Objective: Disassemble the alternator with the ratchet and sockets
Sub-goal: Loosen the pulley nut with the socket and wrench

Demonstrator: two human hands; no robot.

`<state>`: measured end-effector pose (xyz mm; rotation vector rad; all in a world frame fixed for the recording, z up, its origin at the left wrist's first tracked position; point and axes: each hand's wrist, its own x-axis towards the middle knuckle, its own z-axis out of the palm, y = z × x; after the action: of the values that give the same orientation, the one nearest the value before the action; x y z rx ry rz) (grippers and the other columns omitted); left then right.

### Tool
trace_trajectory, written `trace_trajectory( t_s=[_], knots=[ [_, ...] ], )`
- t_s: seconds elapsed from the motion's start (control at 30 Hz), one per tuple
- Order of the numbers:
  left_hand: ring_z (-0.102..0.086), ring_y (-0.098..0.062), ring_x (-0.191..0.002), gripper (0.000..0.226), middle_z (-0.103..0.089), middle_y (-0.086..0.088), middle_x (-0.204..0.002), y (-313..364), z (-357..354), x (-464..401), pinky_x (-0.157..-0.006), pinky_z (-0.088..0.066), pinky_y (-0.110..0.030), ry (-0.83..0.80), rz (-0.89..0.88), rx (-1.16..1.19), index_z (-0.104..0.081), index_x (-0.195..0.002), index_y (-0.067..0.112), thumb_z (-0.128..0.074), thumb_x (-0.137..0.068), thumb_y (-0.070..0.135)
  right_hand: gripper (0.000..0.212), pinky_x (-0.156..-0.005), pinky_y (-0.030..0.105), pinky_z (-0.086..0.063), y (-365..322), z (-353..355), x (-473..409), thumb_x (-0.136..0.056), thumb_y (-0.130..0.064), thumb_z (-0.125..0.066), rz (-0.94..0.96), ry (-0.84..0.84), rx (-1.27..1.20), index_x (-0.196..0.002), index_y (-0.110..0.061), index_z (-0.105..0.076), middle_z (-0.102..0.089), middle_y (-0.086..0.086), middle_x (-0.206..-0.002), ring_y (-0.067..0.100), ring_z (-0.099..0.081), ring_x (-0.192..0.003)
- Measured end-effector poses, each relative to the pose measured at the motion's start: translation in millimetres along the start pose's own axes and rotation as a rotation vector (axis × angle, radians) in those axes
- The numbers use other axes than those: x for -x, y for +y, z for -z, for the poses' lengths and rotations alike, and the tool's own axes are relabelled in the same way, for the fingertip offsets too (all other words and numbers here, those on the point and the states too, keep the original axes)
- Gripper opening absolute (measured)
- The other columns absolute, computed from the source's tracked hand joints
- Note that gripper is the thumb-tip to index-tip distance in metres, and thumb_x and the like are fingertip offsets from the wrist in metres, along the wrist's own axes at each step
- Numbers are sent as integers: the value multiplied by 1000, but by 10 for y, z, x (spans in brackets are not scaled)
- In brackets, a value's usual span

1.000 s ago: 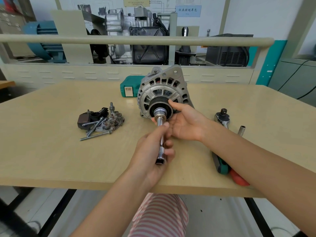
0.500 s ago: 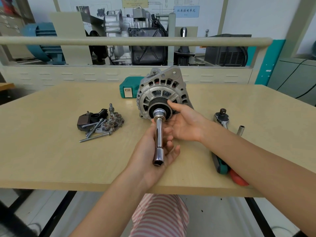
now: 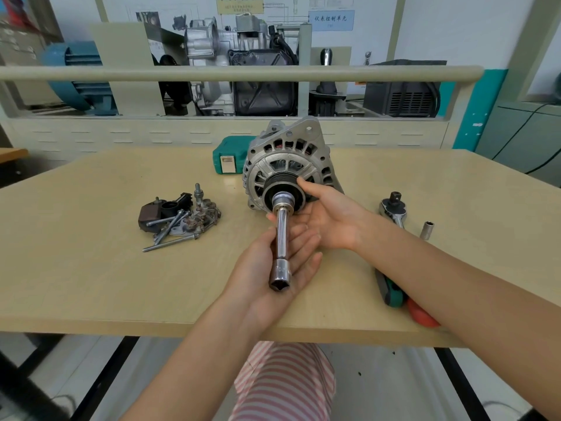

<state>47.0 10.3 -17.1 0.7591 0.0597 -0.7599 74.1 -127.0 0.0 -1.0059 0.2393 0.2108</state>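
The table [image 3: 91,275] carries the alternator [image 3: 288,168] upright near its far centre, pulley face toward the person; all positions below are given from the alternator. A green case [image 3: 226,159] lies directly behind its left side. A pile of removed parts and long bolts [image 3: 179,220] sits to its left, well apart. The ratchet [image 3: 393,208] lies to its right with its green and red handle [image 3: 394,294] toward the near edge, partly hidden by the right forearm; a small socket [image 3: 426,230] stands just beyond the ratchet. A large socket on a long extension bar [image 3: 281,235] is seated on the pulley centre and projects toward the person. The right hand [image 3: 331,220] rests against the pulley rim, fingers straight, grip spread. The left hand [image 3: 273,268] lies palm up beneath the extension bar, fingers relaxed and extended, grip spread, supporting the bar without closing round it.
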Motion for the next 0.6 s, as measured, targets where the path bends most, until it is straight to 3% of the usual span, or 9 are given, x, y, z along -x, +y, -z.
trace_trajectory(
  t_s=[0.13, 0.2, 0.3, 0.43, 0.6],
  knots=[
    [-45, -6, -37, 32, -49, -3, -53, 21, -12, 28, -31, -36, -12, 3, 33, 6, -61, -82, 5, -46, -97, 30, 48, -49, 28, -54, 12, -26, 9, -92, -41, -50, -15, -3, -61, -112, 3, -55, -68, 23, -91, 27, -69, -60],
    [-43, -6, -39, 24, -46, -2, -56, 5, -10, 19, -30, -33, -12, 17, -18, -74, -57, -81, 7, -54, -94, 28, 47, -54, 37, -58, 12, -30, -7, -91, -37, -53, -4, -2, -112, -113, 5, -55, -67, 24, -94, 31, -70, -68],
    [-49, -7, -44, 7, -50, -3, -60, -42, 1, 30, -35, -40, -16, 29, -82, -177, -54, -87, 6, -60, -88, 11, 47, -67, 44, -57, 0, -17, -30, -90, -33, -56, 8, -3, -137, -113, 7, -54, -67, 27, -96, 37, -69, -79],
    [-56, -9, -46, 4, -55, -6, -65, -16, 46, 90, -38, -44, -18, 8, -91, -230, -54, -90, 4, -56, -88, 0, 48, -66, 47, -58, -13, -16, -30, -91, -32, -55, -10, -21, -166, -111, 12, -51, -66, 32, -94, 43, -68, -78],
    [-54, -8, -42, 12, -59, -6, -63, -3, 54, 139, -33, -37, -14, 63, -146, -300, -49, -88, 11, -57, -89, 2, 49, -62, 46, -58, -15, -27, -6, -93, -30, -54, 7, -16, -187, -118, 12, -49, -65, 32, -96, 42, -68, -78]
  ],
)
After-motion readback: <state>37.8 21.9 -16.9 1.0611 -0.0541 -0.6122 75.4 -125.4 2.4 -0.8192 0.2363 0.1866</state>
